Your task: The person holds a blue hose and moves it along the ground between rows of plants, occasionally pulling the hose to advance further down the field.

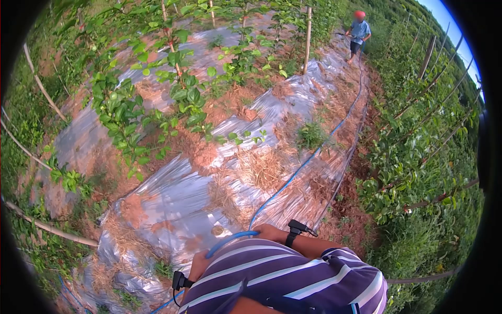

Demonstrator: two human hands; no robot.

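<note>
A blue hose (287, 183) runs down the row and bends across the front of my striped shirt. My right hand (267, 232) is closed around it where it curves; a strap with a small black device is on that wrist. Lower and to the left, my left hand (198, 261) grips the same hose, its fingers partly hidden by the shirt. Between the two hands the hose (230, 239) makes a short arc. More hose (166, 306) trails behind my left wrist.
Silvery plastic sheeting (162, 204) with soil and dry straw (261, 167) covers the ground. Leafy plants on stakes (307, 42) stand left; dense greenery (423, 172) lines the right. Ahead, another person (358, 34) stands on the path near the hose. A curved pole (49, 227) crosses lower left.
</note>
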